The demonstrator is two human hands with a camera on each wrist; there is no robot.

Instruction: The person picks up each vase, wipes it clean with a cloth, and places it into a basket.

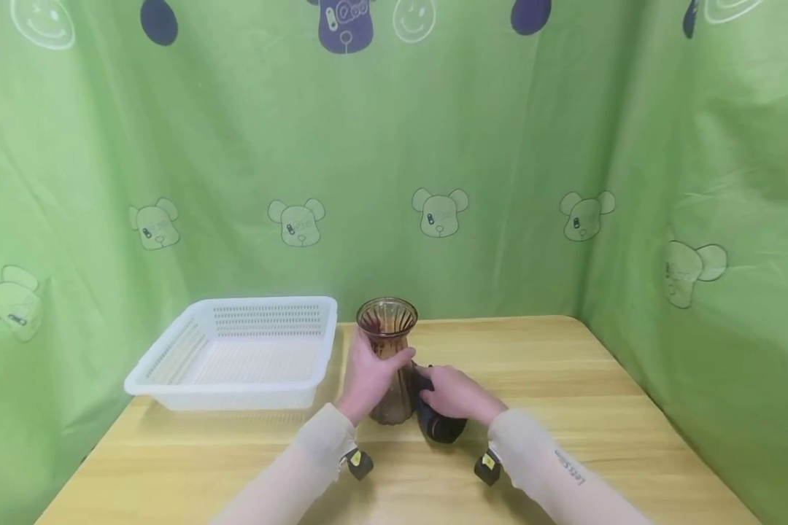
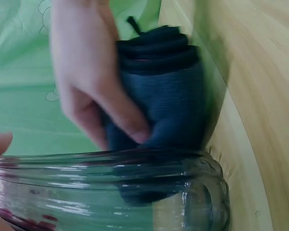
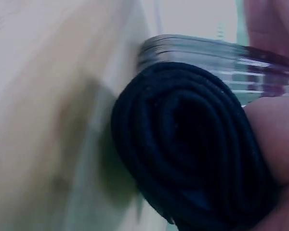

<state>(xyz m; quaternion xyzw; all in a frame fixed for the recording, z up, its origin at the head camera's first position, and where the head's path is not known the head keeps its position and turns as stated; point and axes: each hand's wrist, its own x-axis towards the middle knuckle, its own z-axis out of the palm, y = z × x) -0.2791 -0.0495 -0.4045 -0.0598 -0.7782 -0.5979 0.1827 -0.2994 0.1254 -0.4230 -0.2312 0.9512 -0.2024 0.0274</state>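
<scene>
In the head view, a ribbed, amber-tinted glass vase (image 1: 394, 405) with a flared rim stands upright on the table. My left hand (image 1: 371, 375) grips it below the rim, thumb across the front. Just right of it, my right hand (image 1: 458, 394) holds a rolled-up dark cloth (image 1: 443, 429), thumb and fingers around the roll. The left wrist view shows the dark blue roll (image 2: 161, 98) with a small tab, close beside the clear vase (image 2: 96, 185); whether they touch I cannot tell. Coiled layers of the cloth (image 3: 197, 144) face the right wrist camera.
A white plastic basket (image 1: 236, 399) with slotted walls stands to the left on the wooden table (image 1: 565, 423). Green curtains (image 1: 486, 262) with printed bear heads hang behind and along both sides.
</scene>
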